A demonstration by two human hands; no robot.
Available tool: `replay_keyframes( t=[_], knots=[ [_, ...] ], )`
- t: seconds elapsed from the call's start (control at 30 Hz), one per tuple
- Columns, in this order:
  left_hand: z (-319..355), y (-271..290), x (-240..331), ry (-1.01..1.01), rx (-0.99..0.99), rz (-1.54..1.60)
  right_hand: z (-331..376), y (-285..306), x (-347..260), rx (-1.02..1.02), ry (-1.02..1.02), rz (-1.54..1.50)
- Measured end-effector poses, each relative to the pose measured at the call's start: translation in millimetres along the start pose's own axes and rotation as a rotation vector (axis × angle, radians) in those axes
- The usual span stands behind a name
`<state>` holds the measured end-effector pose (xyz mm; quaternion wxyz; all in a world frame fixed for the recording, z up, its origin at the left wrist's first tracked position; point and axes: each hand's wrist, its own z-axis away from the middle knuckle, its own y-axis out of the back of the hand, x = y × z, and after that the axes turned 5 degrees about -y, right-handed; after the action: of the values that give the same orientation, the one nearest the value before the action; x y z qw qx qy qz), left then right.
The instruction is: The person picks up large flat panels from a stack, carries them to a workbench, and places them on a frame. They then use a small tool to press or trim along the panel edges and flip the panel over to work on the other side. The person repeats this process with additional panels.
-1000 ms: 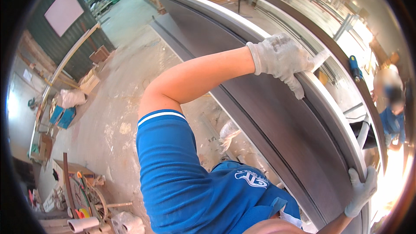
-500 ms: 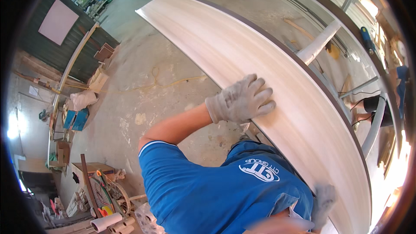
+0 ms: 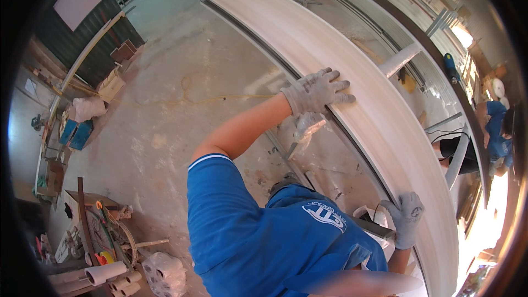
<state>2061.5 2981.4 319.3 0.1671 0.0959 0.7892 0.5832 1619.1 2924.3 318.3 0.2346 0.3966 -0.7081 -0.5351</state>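
A long, pale panel (image 3: 330, 55) with a wood-like streaked face lies across a dark-edged support (image 3: 247, 30), running from the far middle to the near right. My left hand (image 3: 319, 92), in a grey work glove, rests on the panel's near-side edge with its fingers spread over the face. Farther down that same edge is my right hand (image 3: 406, 220), also gloved. Its thumb stands apart and its fingers lie on the panel's border; their tips are hard to make out. Neither hand holds a tool.
Beyond the panel stands a metal frame with a dark rail (image 3: 418, 33) and a blue-handled tool (image 3: 451, 69) on it. Another person in blue (image 3: 498, 132) is at the far right. A yellow cord (image 3: 187, 100) crosses the floor; plastic-wrapped rolls (image 3: 165, 272) stand at lower left.
The panel has shifted away from me, baring the support's dark edge on my side. My left hand stays on the panel; my right hand has come into clearer view at its edge.
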Motion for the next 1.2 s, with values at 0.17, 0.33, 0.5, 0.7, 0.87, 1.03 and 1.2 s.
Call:
replay_keyframes(
  t=[0.17,0.33,0.5,0.7,0.87,1.03,1.2],
  knots=[
    [-22.3,19.3,10.0,0.117,-0.028,0.357,82.0,28.9,50.6,0.385,-0.45,-0.027],
    [-116.3,-14.7,-4.1,-0.011,0.267,0.456,178.0,43.0,83.5,0.863,-1.276,0.376],
    [-209.0,-45.9,-11.3,-0.143,0.008,0.55,216.9,-1.1,82.6,1.375,-1.391,-0.525],
    [-234.1,-42.9,-12.6,-0.174,-0.158,0.465,168.9,-17.8,94.8,1.595,-1.495,-0.369],
    [-246.1,-70.6,-20.6,-0.153,-0.01,0.457,135.9,-6.8,105.6,1.729,-1.565,-0.176],
    [-249.7,-89.1,-26.2,-0.126,0.019,0.407,132.5,-2.2,116.4,1.684,-1.617,-0.267],
    [-254.0,-91.2,-26.1,-0.132,0.053,0.412,134.2,3.9,126.7,1.654,-1.577,-0.252]
  ],
)
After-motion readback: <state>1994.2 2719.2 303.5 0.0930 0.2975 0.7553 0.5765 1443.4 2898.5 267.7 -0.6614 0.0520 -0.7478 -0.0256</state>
